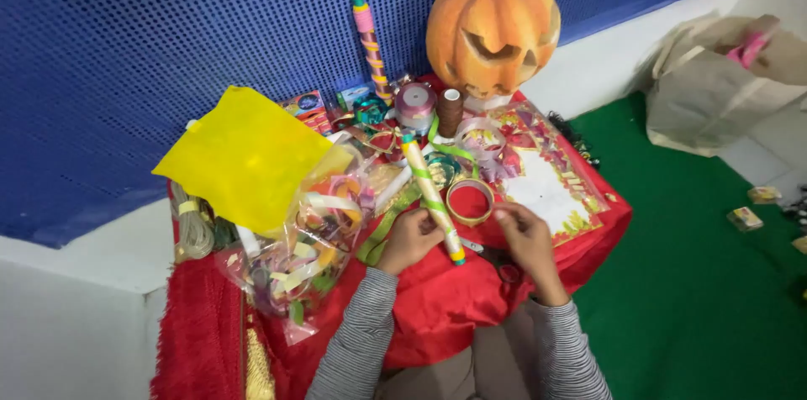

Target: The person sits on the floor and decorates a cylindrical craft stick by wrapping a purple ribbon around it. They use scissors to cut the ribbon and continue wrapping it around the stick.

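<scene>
My left hand [409,240] grips a long cream stick [431,196] wound with green ribbon, with a yellow and blue tip at its near end. The stick slants from the ribbon pile down toward me. My right hand [523,236] is just right of the stick's lower end, fingers pinched together near it; what it pinches is too small to tell. A green ribbon [388,220] trails under my left hand. A ring of gold tape [470,202] lies between the hands on the red cloth [445,307]. Dark scissors [502,264] lie beneath my right wrist.
A carved orange pumpkin [492,22] stands at the back. Ribbon spools [415,106], a brown thread spool [450,110] and a second wrapped stick [370,43] sit near it. A yellow sheet [244,156] and a clear bag of ribbons [311,249] lie left. A brown paper bag [714,81] is on the green floor.
</scene>
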